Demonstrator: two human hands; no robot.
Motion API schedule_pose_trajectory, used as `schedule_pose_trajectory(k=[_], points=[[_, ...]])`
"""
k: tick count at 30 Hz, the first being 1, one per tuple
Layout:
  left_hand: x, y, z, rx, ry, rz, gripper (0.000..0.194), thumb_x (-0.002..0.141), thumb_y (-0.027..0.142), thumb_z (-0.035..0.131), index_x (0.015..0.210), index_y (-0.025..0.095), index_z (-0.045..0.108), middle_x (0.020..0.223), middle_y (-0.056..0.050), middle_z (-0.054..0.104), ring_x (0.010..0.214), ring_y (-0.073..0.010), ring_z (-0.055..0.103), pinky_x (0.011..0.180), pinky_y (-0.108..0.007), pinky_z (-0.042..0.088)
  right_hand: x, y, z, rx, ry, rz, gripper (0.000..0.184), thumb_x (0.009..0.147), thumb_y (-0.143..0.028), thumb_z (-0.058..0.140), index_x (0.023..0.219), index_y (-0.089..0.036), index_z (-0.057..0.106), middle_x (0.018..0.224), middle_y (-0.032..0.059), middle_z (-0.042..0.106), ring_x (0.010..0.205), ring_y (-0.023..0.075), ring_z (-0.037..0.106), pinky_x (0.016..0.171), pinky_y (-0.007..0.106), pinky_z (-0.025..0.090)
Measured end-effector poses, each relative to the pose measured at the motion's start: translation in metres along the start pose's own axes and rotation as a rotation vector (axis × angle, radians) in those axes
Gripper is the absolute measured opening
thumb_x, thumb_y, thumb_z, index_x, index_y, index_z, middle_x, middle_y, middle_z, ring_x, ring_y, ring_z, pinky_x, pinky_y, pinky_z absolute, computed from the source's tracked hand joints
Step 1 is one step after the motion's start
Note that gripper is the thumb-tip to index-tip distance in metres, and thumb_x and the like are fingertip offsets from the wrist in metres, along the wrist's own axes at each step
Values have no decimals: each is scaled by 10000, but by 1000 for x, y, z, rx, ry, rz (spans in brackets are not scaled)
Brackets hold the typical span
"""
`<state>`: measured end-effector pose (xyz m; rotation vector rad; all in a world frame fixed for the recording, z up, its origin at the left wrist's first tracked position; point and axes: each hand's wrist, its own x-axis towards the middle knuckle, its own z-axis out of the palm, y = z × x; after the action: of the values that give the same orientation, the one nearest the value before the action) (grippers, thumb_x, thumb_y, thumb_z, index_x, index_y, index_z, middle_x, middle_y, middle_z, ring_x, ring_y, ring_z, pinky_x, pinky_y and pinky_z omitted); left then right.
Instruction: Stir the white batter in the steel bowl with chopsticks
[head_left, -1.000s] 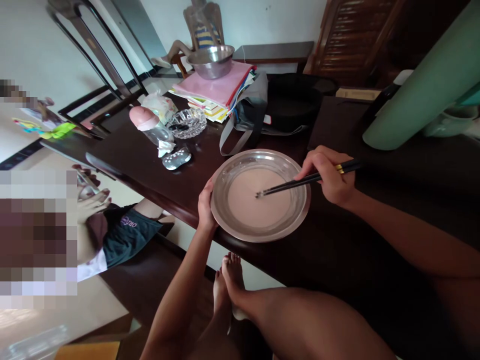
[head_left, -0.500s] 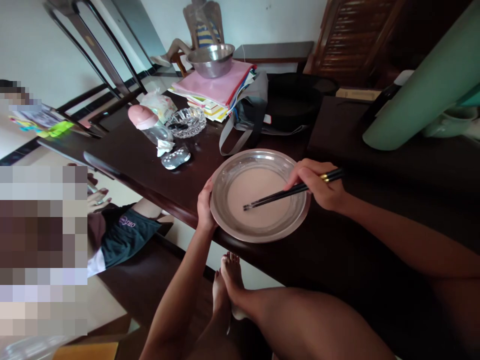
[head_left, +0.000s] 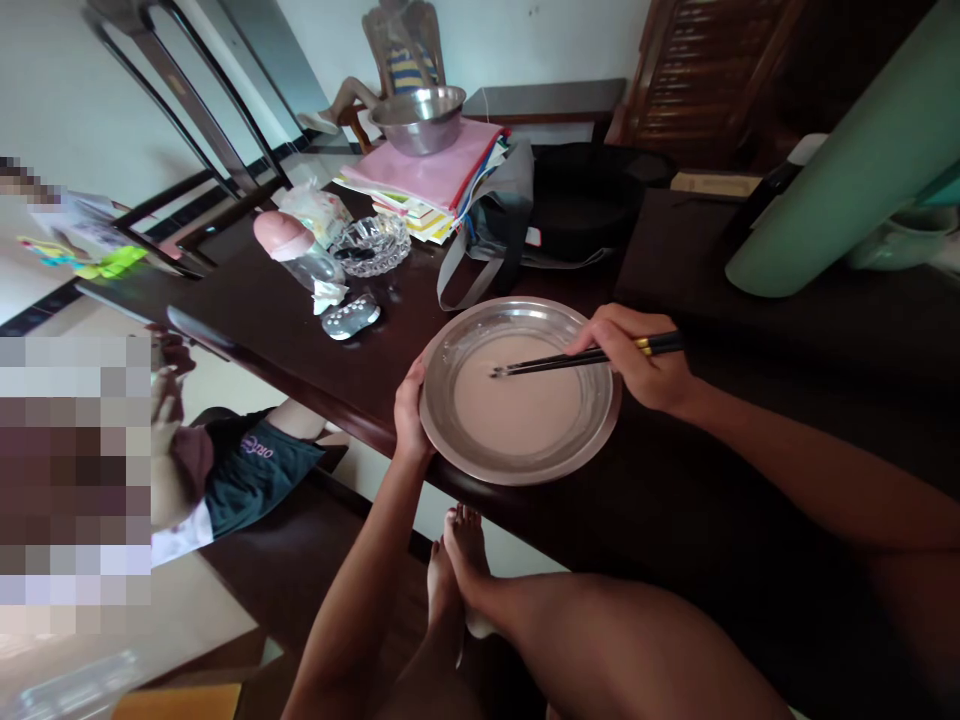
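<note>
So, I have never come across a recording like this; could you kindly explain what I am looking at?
Certainly. There is no machine here: a person works with two bare hands, and a camera worn on the head looks forward and down at them. The left hand holds the side of a wide stainless-steel bowl of pinkish-beige liquid. The right hand holds black chopsticks, their tips at the liquid. The bowl rests on a dark wooden table. Beyond it on the table are a cut-glass dish, a pink-topped bottle and a stack of papers under a pink folder, with a second steel bowl on top.
</note>
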<state>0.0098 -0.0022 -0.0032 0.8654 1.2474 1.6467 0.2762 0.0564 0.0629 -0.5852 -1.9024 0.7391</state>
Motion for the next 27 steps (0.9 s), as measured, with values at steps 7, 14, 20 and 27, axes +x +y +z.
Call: schedule_pose_trajectory(k=[7, 14, 20, 27], points=[[1, -1, -1, 5, -30, 17, 440, 833, 486, 596, 1151, 217, 739, 1211, -60, 741, 1208, -283, 646, 1033, -360, 499, 0, -4, 0, 37, -46, 27, 410, 1018, -383, 471, 706, -236, 694, 663, 11, 663, 516, 116, 518, 509, 307, 412], [0, -1, -1, 44, 2, -10, 493, 825, 499, 588, 1197, 206, 722, 1202, -69, 744, 1207, -303, 643, 1013, -383, 512, 0, -3, -1, 61, 36, 36, 446, 1026, -396, 440, 685, -245, 684, 658, 27, 665, 572, 141, 576, 531, 323, 447], [0, 0, 0, 8, -3, -1, 431, 822, 478, 604, 1133, 216, 748, 1190, -52, 750, 1183, -282, 657, 1009, -357, 512, 0, -1, 1, -7, 3, 36, 391, 1012, -400, 482, 726, -236, 692, 712, 24, 694, 593, 136, 594, 531, 322, 433], [1, -1, -1, 45, 2, 2, 458, 823, 493, 588, 1154, 212, 734, 1203, -57, 744, 1202, -289, 647, 1018, -362, 508, 0, -3, 0, 36, -44, 50, 426, 1021, -418, 450, 710, -251, 690, 687, 19, 673, 572, 139, 565, 549, 321, 459]])
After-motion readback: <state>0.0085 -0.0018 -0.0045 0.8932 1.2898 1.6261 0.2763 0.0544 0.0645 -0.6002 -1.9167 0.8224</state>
